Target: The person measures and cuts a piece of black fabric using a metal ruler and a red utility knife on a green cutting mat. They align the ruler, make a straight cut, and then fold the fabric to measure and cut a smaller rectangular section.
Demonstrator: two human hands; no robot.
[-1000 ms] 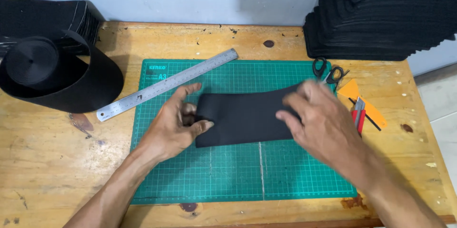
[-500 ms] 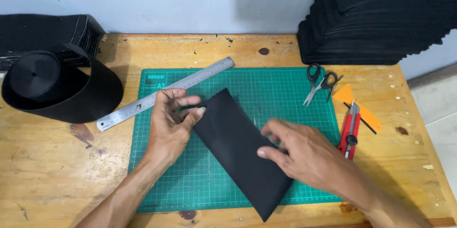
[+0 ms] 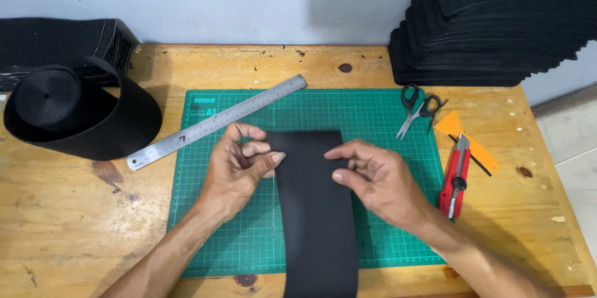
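Observation:
A black rectangular strip of fabric (image 3: 317,217) lies lengthwise toward me on the green cutting mat (image 3: 373,117), its near end past the mat's front edge. My left hand (image 3: 239,167) pinches the strip's upper left edge between thumb and fingers. My right hand (image 3: 373,180) touches the upper right edge with thumb and fingertips curled on it.
A steel ruler (image 3: 214,122) lies diagonally across the mat's upper left corner. Black scissors (image 3: 415,108), a red utility knife (image 3: 454,176) and an orange wedge (image 3: 463,136) sit on the right. A black webbing roll (image 3: 81,114) stands left; stacked black pieces (image 3: 497,24) at back right.
The black strip has been turned from lying crosswise, through a diagonal, to pointing straight toward me. Both hands shifted to its upper edges.

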